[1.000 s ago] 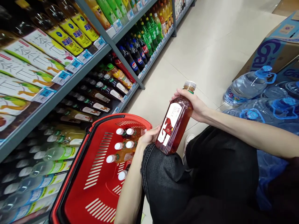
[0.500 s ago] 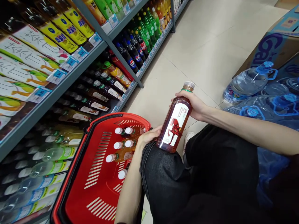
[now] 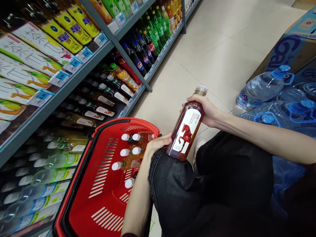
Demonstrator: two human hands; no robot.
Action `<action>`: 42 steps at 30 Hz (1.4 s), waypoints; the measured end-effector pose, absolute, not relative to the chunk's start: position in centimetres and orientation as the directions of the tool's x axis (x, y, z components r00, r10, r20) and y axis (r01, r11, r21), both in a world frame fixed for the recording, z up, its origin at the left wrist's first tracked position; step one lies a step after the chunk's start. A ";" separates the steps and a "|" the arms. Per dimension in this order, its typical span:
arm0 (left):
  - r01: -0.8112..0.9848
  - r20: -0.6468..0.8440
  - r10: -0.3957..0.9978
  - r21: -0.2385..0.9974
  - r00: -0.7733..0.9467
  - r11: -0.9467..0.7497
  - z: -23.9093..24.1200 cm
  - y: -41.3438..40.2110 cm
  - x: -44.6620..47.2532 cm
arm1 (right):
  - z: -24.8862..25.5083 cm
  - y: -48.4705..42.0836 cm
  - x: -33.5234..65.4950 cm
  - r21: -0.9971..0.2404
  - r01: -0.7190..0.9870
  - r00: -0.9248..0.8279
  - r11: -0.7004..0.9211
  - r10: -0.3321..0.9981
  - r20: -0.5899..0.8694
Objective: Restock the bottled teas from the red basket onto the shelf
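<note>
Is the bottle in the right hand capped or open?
The bottle is capped: a whitish cap covers its top, beyond the right hand. How tightly it is screwed on, I cannot tell.

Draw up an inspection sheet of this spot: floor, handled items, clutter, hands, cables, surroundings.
Surface: pale tiled floor, visible tile joints.
Handled items: dark red bottle, tilted, pale cap on, horse picture on its label; its base is by the left knee.
Clutter: red basket beside that leg, holding at least six white-capped bottles.
Hands: right hand grips the bottle near its neck; left hand is at its lower side, grip partly hidden.
Cables: nothing seen.
Surroundings: stocked drink shelving on the left; large water jugs and a blue-printed carton on the right.
</note>
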State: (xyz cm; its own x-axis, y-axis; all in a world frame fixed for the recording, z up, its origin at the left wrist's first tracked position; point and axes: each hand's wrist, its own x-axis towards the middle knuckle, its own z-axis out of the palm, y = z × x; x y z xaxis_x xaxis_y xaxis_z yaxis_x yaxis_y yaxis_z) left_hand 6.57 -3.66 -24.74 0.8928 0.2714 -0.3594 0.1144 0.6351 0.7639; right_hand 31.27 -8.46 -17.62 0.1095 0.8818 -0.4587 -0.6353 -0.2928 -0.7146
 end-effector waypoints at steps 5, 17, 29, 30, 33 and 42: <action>0.110 -0.375 0.265 0.733 0.888 0.671 -24.7 -3.6 6.6 | -17.7 -8.4 31.3 -0.713 -0.643 0.117 -0.279 0.884 -0.452; 0.144 -0.376 0.238 0.751 0.896 0.644 -24.7 -3.4 6.7 | -17.6 -8.5 31.3 -0.711 -0.641 0.110 -0.287 0.883 -0.456; 0.175 -0.364 0.201 0.774 0.910 0.609 -25.9 -2.7 6.5 | -17.6 -8.5 31.2 -0.711 -0.654 0.130 -0.259 0.887 -0.443; 0.178 -0.363 0.196 0.775 0.911 0.607 -26.1 -2.6 6.4 | -17.5 -8.5 31.2 -0.711 -0.654 0.133 -0.258 0.886 -0.444; 0.204 -0.361 0.169 0.790 0.917 0.578 -26.4 -2.3 6.3 | -17.5 -8.4 31.2 -0.715 -0.645 0.140 -0.269 0.878 -0.457; 0.129 -0.196 0.384 0.973 0.902 0.194 -24.3 -2.5 9.3 | -16.5 -8.8 30.5 -0.909 -0.414 0.374 0.040 0.918 -0.131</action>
